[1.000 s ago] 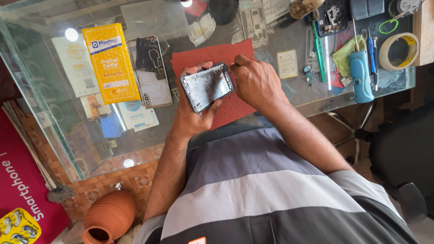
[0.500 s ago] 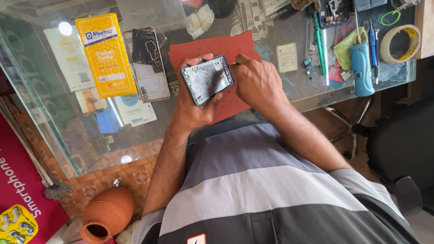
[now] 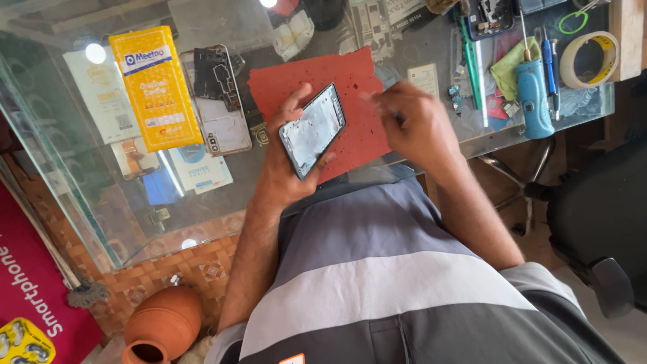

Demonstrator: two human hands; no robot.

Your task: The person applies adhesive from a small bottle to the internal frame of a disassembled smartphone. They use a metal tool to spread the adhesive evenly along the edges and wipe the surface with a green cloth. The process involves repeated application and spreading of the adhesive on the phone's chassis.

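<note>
One dark rectangular phone frame [image 3: 312,129] gripped in my left hand [image 3: 286,162], long axis tilted up-right; right hand [image 3: 411,121] just right of it, fingers [image 3: 384,101] pinched, on what I can't tell.

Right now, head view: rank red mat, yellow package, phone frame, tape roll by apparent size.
1. red mat, though the hands cover part
2. yellow package
3. phone frame, held nearer the camera, so unsure against the package
4. tape roll

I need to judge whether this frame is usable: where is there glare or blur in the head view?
Head view: bright lamp reflections glare on the glass tabletop, one near the yellow packet. The right hand is motion-blurred, so whatever its fingers pinch cannot be made out. The left hand and the phone frame it holds are sharp, evenly lit over the red mat.
</note>
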